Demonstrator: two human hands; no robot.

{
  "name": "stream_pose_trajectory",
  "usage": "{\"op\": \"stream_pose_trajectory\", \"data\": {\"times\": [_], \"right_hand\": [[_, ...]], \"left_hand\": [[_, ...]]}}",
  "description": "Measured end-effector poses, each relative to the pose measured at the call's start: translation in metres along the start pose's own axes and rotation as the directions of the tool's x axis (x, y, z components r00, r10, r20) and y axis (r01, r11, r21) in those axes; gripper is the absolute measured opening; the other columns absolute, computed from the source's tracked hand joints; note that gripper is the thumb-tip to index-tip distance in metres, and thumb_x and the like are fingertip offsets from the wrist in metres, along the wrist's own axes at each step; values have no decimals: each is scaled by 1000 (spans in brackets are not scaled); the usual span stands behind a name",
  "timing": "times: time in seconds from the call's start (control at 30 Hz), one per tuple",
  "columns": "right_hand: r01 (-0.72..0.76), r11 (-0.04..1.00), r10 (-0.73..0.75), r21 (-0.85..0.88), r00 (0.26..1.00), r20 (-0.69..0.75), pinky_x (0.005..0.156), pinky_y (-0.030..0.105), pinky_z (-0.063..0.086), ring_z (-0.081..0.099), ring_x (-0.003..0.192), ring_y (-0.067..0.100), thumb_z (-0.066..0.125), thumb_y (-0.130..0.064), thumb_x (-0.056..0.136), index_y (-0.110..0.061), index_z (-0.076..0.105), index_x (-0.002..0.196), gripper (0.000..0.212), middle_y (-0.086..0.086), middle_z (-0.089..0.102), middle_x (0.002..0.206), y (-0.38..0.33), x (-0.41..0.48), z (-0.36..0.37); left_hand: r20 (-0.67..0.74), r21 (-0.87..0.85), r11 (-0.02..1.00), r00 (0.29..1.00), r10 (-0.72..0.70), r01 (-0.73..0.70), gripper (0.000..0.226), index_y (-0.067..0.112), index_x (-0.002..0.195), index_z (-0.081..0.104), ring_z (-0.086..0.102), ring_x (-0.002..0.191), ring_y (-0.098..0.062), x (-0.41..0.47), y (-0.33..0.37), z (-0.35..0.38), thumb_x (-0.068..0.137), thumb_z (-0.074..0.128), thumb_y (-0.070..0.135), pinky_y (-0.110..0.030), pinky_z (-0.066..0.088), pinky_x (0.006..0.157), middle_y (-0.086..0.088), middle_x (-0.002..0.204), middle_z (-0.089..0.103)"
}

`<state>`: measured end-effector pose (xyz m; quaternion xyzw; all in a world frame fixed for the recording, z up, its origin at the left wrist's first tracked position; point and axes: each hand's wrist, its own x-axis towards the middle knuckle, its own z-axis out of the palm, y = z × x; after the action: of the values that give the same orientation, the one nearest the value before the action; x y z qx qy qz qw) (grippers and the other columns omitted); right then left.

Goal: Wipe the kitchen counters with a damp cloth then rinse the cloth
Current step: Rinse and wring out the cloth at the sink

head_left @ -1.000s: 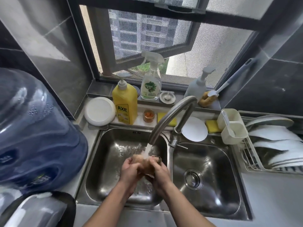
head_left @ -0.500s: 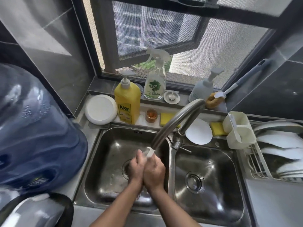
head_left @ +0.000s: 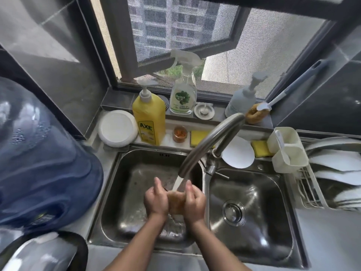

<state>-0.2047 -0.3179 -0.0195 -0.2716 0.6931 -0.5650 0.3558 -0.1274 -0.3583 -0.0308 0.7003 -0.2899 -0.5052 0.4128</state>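
Left hand point(head_left: 156, 200) curled round one end of bunched tan wet cloth point(head_left: 175, 201), over left basin of stainless double sink point(head_left: 125, 173) so runoff drains. Right hand point(head_left: 195, 200) grips other end. Cloth under stream from curved steel faucet point(head_left: 211, 141): rinse step, likely mid-way.

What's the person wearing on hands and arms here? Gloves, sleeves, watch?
Left hand and right hand are bare, no gloves. Both forearms are bare to the frame edge, no sleeve in view. No watch, bracelet or ring shows.
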Motion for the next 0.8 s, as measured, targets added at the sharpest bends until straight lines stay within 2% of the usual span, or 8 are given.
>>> {"op": "stream_pose_trajectory", "data": {"times": [0.1, 0.17, 0.3, 0.47, 0.57, 0.63, 0.7, 0.8], "right_hand": [[142, 984, -133, -112, 988, 84, 48, 20, 28, 36, 46, 1, 46, -43, 92, -28, 44, 49, 46, -13, 42, 45, -7, -21, 8], [150, 962, -153, -227, 988, 6, 46, 22, 28, 41, 43, 4, 40, -48, 89, -29, 44, 47, 46, -10, 47, 44, -7, -16, 14], [20, 955, -27, -296, 999, -17, 50, 36, 38, 44, 45, 9, 51, -29, 92, -16, 51, 52, 42, -2, 51, 47, -3, 12, 20], [-135, 904, 141, -406, 990, -16, 48, 32, 29, 36, 44, 6, 53, -20, 95, -12, 40, 46, 52, -6, 44, 38, -1, 38, 12], [-146, 948, 125, -282, 988, -91, 46, 25, 28, 37, 44, 7, 50, -31, 99, -14, 43, 49, 52, -6, 45, 45, -3, 29, 6], [-36, 989, 35, -143, 999, -6, 46, 25, 29, 36, 45, 3, 49, -33, 96, -19, 45, 49, 50, -10, 44, 45, -6, 9, 7], [66, 986, -52, -154, 994, 95, 48, 27, 35, 45, 48, 4, 50, -38, 91, -21, 56, 54, 40, -11, 51, 48, -8, -8, 15], [48, 945, -47, -323, 999, 10, 52, 29, 35, 52, 53, 10, 54, -43, 84, -14, 55, 54, 41, -1, 58, 54, -10, 4, 24]], "left_hand": [[-12, 57, 998, 999, -39, 39, 63, 10, 48, 42, 46, 51, -23, 6, -14, 8, 102, 45, 42, -37, 42, 55, -5, 47, 49], [55, 31, 997, 996, -68, 67, 58, 9, 54, 48, 49, 50, -21, 1, -16, 16, 103, 46, 39, -32, 42, 53, -11, 54, 53], [161, -142, 987, 986, -47, 70, 36, 1, 79, 58, 50, 63, -17, -10, -2, 16, 105, 45, 24, -20, 40, 49, -12, 72, 52], [153, -167, 986, 988, 18, 8, 48, 18, 58, 37, 34, 52, -11, -18, 11, 13, 104, 45, 30, -29, 31, 51, 1, 55, 36], [-16, -83, 996, 999, -37, 36, 54, 16, 53, 42, 51, 57, -26, 3, 3, 10, 92, 47, 52, -38, 43, 61, -3, 54, 52], [-33, -33, 996, 996, -87, 86, 62, 11, 55, 52, 65, 72, -39, 16, -8, 11, 86, 42, 64, -45, 53, 69, -17, 66, 67], [52, 9, 997, 996, -78, 77, 61, 12, 59, 56, 65, 73, -36, 14, -8, 12, 86, 41, 65, -39, 54, 67, -8, 65, 69], [218, 82, 994, 972, -84, 68, 49, 10, 76, 64, 64, 81, -29, 2, -2, 16, 97, 46, 50, -34, 56, 71, 1, 73, 72]]}}
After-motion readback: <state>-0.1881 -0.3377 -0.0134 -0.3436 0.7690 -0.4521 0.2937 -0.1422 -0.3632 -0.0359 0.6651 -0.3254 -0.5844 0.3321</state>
